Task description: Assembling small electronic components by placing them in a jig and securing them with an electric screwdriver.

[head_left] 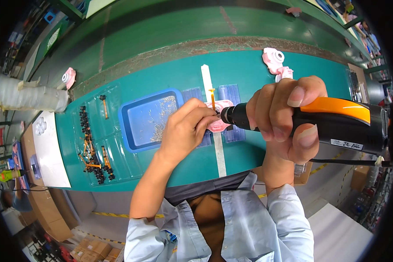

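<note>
My right hand (288, 118) is wrapped round a black and orange electric screwdriver (336, 124), held sideways with its nose to the left. The nose reaches a pink plastic housing (218, 125) lying on the mat in front of me. Over the housing, my left hand (185, 126) is closed in a pinch, thumb and finger together beside the screwdriver's tip. What sits between those fingertips is too small to make out. An orange ribbon cable (212, 97) sticks up from the housing's far side. The fingers and the screwdriver's nose hide part of the housing.
A blue tray (125, 126) of small screws stands left of the housing. Farther left, a clear plastic tray (122, 168) holds several black modules with orange ribbon cables. Pink and white housings (273, 61) lie at the far right. The screwdriver's cord (349, 162) runs along the right.
</note>
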